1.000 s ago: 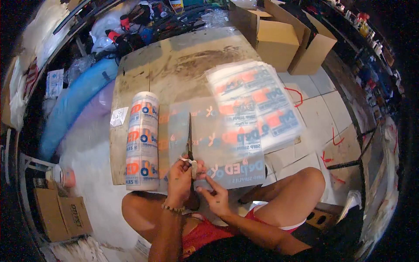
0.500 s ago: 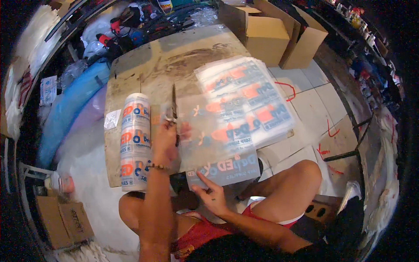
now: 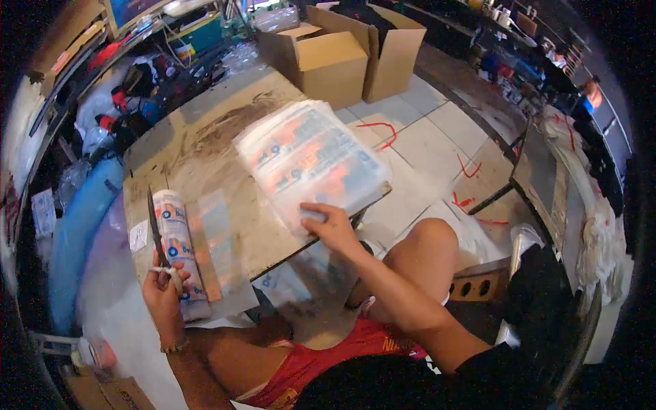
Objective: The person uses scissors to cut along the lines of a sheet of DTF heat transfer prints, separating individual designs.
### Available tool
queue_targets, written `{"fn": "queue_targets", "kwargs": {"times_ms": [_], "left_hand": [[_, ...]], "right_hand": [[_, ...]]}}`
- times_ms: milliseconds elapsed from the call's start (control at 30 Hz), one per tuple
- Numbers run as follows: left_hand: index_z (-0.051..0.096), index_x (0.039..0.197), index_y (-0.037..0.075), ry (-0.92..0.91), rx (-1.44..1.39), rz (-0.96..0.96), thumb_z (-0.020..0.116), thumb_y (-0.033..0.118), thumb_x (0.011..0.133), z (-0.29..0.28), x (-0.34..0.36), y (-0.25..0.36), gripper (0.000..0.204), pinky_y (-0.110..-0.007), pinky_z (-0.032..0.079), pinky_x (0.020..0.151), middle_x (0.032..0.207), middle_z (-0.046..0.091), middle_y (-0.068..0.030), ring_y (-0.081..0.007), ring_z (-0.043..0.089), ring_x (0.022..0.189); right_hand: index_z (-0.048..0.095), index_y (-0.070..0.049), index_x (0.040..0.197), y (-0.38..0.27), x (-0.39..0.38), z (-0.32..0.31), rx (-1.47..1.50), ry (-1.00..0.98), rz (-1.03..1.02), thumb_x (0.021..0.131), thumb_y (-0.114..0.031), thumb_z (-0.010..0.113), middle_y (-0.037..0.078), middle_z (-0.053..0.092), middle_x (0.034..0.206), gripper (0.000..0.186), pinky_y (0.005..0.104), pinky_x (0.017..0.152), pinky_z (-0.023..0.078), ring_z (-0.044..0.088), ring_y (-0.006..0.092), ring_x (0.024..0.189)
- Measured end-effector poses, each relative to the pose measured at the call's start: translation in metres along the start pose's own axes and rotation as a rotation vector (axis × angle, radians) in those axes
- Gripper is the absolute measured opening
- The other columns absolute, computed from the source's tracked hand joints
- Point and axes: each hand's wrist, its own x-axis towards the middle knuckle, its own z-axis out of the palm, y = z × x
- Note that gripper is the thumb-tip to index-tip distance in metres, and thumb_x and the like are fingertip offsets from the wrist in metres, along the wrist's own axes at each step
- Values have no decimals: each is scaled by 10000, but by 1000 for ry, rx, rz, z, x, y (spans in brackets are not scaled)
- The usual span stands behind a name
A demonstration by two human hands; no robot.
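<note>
My left hand (image 3: 164, 297) grips a pair of scissors (image 3: 157, 236) by its pale handles, blades pointing away from me. The scissors overlap a white roll of printed plastic film (image 3: 176, 229). Beside the roll, a clear film with orange and blue print (image 3: 222, 236) lies over the board. My right hand (image 3: 335, 229) is at the near edge of a stack of printed plastic sheets (image 3: 311, 150), with its thumb and fingers at the blurred corner of the top plastic sheet (image 3: 287, 212).
The low wooden tabletop (image 3: 198, 123) has dark stains. Open cardboard boxes (image 3: 335, 65) stand past its far right edge, on pale tiles (image 3: 437, 143) with red marks. A blue plastic-wrapped bundle (image 3: 85, 232) lies at the left. My bent knees are close to the table's front edge.
The printed sheet in my right hand has moved from my lap side onto the stack. My left hand has moved left with the scissors, over the roll. The view has turned right.
</note>
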Motion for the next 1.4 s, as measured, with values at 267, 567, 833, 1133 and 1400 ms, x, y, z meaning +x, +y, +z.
{"fn": "queue_targets", "kwargs": {"times_ms": [267,567,833,1133,1400], "left_hand": [[381,1414,-11,44,249,230,608,-35,837,-29,-11,-19,620,-264,506,658,1002,625,-99,-140,607,770],[354,1431,9,241,849,437,665,38,686,-17,-5,-8,808,-393,519,791,1109,630,-269,-337,646,982],[354,1440,82,313,1105,191,689,84,669,-41,-13,5,841,-462,496,784,974,664,-237,-399,645,890],[446,1373,92,338,1076,87,742,133,694,-51,-21,18,741,-424,501,855,1104,661,-206,-377,643,999],[500,1325,75,487,1021,189,701,120,716,-86,-29,0,643,-434,513,831,1041,677,-192,-372,654,935]], "right_hand": [[557,2,1266,8,35,-37,187,-50,221,838,-183,712,121,668,905,491,274,593,532,648,174,668],[221,-59,1495,-43,-46,34,-91,-677,410,846,-450,702,186,659,839,898,298,614,560,658,176,663],[413,-52,1403,21,-52,155,-166,-448,21,825,-317,737,166,657,874,713,271,631,505,612,147,664],[664,1,1118,-17,-19,173,-244,-382,-325,742,-188,722,179,687,1053,424,365,810,525,674,272,901],[620,30,1189,-65,-9,28,-268,-365,-185,764,-75,720,131,667,1106,450,287,799,513,629,157,906]]}}
